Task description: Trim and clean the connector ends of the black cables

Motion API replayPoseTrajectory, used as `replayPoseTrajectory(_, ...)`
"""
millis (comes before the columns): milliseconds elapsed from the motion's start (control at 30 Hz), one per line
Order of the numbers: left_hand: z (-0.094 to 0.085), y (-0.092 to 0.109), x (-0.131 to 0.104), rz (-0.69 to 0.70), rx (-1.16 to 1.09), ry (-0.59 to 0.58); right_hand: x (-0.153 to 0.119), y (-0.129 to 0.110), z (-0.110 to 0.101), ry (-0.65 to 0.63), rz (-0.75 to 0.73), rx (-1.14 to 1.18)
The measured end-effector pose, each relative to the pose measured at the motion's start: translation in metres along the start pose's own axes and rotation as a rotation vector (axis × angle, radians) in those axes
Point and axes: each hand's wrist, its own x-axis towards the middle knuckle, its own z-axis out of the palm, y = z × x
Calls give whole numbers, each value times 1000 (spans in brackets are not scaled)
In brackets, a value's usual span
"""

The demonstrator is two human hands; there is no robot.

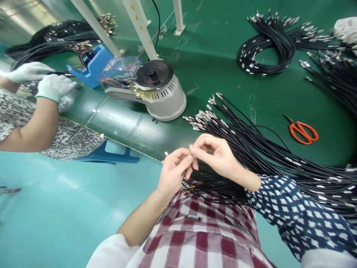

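My left hand (175,167) is closed in a pinch on the end of a thin black cable, just above my lap. Against its fingertips, my right hand (219,154) pinches the same spot, where a small pale connector (190,147) and a bit of yellow show. Fingers cover most of this cable end. Below both hands, several black cables (214,182) hang over the table edge onto a checked apron (206,230). Beyond my right hand lies a large bundle of black cables (251,149) with silvery connector ends.
A round tape dispenser (167,96) and a blue tape holder (96,67) stand ahead to the left. Orange-handled scissors (302,132) lie at the right. A coiled cable bundle (260,70) is farther back. A co-worker's gloved hands (54,87) are at the left.
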Motion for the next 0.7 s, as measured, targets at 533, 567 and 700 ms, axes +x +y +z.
replayPoseTrajectory(533,3,0,-4,68,-7,-36,19,0,-23,-277,7,58)
replayPoseTrajectory(567,3,1,-4,63,-11,-48,22,1,-23,-302,34,89)
replayPoseTrajectory(700,2,4,-3,3,-58,-75,30,-4,-24,-411,55,155)
